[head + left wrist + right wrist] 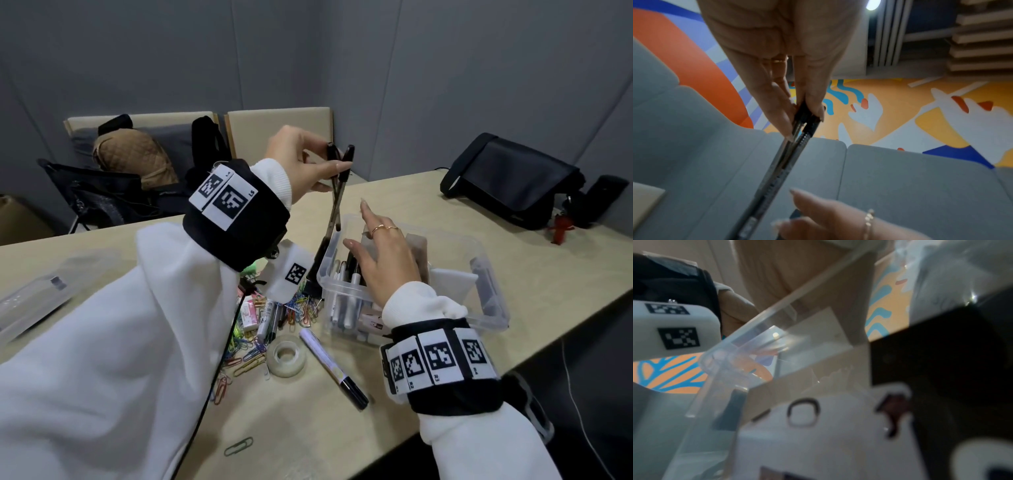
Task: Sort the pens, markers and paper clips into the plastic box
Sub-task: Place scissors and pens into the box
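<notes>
My left hand [310,164] pinches two clear pens with black caps [337,186] near their tops, and they hang tips down above the left end of the clear plastic box [493,308]. The left wrist view shows thumb and fingers [777,112] closed on the two pens [789,155]. My right hand [380,250] hovers over the box with fingers spread and straight, holding nothing. Several pens and markers [346,294] lie in the box's left compartment. On the table, a white marker with a black cap [330,365] and a heap of coloured paper clips [250,346] lie left of the box.
A roll of clear tape [287,356], a pink eraser [248,313] and more pens [270,318] lie by the clips. One green clip [238,446] sits near the front edge. The box's lid [37,294] lies far left. A black bag [510,181] sits far right.
</notes>
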`<state>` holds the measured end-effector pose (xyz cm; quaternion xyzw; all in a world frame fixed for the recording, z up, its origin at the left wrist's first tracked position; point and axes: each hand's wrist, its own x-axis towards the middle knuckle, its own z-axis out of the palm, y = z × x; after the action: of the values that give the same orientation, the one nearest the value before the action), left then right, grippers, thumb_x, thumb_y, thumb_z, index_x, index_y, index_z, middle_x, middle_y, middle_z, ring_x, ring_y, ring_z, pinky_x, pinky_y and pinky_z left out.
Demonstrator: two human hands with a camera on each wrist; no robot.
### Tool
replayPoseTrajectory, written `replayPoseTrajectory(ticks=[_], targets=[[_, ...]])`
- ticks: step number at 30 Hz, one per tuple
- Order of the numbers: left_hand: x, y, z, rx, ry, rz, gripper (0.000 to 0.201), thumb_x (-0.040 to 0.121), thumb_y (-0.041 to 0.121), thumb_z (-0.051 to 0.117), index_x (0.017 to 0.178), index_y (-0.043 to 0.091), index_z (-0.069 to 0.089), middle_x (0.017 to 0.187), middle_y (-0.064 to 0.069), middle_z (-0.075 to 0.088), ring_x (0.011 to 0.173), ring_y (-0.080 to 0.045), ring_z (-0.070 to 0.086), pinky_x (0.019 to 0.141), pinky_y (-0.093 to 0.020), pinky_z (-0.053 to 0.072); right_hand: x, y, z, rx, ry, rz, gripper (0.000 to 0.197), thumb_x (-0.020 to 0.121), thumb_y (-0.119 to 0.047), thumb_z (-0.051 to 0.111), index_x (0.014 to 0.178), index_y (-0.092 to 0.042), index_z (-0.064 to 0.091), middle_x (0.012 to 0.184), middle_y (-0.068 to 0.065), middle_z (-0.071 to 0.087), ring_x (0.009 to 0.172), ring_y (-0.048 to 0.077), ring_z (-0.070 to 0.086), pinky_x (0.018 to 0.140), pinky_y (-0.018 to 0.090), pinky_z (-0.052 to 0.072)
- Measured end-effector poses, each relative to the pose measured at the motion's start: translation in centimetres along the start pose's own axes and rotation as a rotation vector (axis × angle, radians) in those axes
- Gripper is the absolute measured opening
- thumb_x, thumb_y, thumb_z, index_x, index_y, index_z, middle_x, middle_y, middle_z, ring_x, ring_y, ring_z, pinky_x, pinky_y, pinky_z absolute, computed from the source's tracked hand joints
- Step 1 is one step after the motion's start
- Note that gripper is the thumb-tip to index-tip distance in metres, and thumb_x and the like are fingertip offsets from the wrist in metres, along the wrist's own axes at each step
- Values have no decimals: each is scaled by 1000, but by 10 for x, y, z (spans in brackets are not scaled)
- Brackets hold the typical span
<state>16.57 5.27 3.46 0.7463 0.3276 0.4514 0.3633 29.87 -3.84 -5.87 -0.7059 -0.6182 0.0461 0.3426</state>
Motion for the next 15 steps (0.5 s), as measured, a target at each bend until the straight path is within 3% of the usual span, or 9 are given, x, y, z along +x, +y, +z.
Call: replayPoseTrajectory(ticks=[4, 9, 13, 15], targets=[[-4, 9, 8, -93, -39, -17, 17, 78, 10, 74, 91, 0, 70, 81, -14, 68, 65, -18, 65, 64, -29, 60, -2, 0, -1, 98, 62, -38, 50, 99, -28, 47, 148, -25, 35, 134, 0, 56, 123, 19, 49, 103, 35, 39], [-5, 8, 18, -118, -81, -41, 14, 77, 10, 75, 88, 2, 70, 75, -4, 63, 58, -7, 62, 67, -32, 60, -6, -6, -6, 145, 83, -28, 40, 98, -34, 49, 137, -25, 50, 122, -2, 62, 109, 18, 57, 94, 35, 45], [-9, 0, 31, -120, -119, -76, 21, 78, 10, 74, 95, -1, 70, 75, -7, 65, 67, -15, 65, 62, -31, 60, -7, -7, -10, 5, 29, 92, 25, 97, -37, 51, 112, -19, 60, 100, 4, 67, 91, 24, 60, 74, 34, 47], [-7, -6, 35, -84, -160, -121, 24, 79, 11, 74, 97, -3, 69, 77, -9, 65, 66, -15, 64, 58, -30, 59, -6, -6, -8, -38, -14, 143, 26, 96, -38, 52, 102, -15, 61, 95, 7, 69, 90, 28, 61, 74, 37, 49]])
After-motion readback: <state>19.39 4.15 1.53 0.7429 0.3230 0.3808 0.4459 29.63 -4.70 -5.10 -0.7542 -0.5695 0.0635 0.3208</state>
